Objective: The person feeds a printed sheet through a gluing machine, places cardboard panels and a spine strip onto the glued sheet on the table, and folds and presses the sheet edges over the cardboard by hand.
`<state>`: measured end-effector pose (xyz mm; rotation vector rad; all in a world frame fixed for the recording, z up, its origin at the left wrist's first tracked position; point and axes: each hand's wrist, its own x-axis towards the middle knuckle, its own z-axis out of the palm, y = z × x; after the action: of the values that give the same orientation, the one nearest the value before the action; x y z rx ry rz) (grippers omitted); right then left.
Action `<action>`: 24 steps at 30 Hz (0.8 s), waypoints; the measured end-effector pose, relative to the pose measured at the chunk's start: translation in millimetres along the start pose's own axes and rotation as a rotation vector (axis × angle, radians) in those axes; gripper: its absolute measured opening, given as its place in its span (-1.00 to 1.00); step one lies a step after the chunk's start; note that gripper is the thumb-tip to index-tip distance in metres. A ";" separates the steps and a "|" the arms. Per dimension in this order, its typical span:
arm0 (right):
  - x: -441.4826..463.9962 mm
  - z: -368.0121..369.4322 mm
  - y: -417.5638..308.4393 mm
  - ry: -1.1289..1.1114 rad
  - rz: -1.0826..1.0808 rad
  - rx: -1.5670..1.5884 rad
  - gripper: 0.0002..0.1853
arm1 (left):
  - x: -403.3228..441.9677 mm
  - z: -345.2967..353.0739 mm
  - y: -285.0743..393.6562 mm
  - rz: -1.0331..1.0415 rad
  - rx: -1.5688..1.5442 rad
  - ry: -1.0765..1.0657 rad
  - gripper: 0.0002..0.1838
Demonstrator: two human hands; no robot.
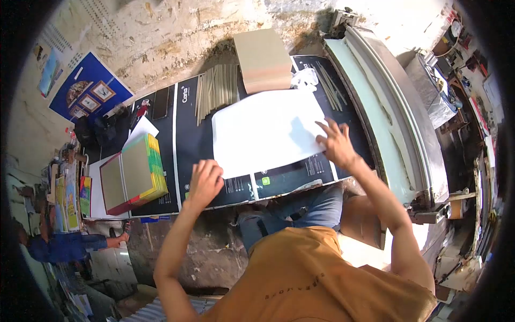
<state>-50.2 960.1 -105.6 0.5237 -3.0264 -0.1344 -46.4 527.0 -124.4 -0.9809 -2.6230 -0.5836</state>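
Observation:
A large white sheet of paper (263, 126) lies over the dark tabletop in front of me, its surface slightly curved. At its near left corner is my left hand (204, 182), fingers bent close together on the paper's edge. My right hand (339, 145) holds the sheet's right edge, with fingers bent and thumb by the margin. A soft shadow falls on the paper beside that hand. Behind the sheet stands a tall stack of grey-brown boards (263, 59). Narrow board strips (216, 91) lie in a row to the left of that stack.
A thick block of bound books (131, 177) with colourful edges sits at the table's left. A phone (161, 103) lies farther back. Crumpled white material (304, 80) and more thin strips (330, 86) are at the back right. A long metal-edged machine (386, 112) borders the right side.

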 end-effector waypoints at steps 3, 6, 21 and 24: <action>-28.3 52.4 -15.4 -0.002 0.014 0.077 -0.64 | -29.5 33.8 -4.7 -0.054 0.010 -0.142 -0.77; -41.8 66.0 -19.5 -0.077 0.069 0.170 -0.55 | -29.5 35.3 -8.5 -0.102 0.006 -0.239 -0.68; -106.8 -29.1 -5.7 0.133 0.261 0.440 -0.42 | 322.7 51.3 -87.3 0.011 0.243 -0.065 -0.70; -90.0 -28.3 0.6 0.218 0.278 0.471 -0.41 | 308.3 46.5 -98.1 0.046 0.199 0.013 -0.72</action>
<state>36.5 988.9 -82.0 0.1192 -2.8642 0.6180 -343.0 653.7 -71.2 -0.9685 -2.5793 -0.3090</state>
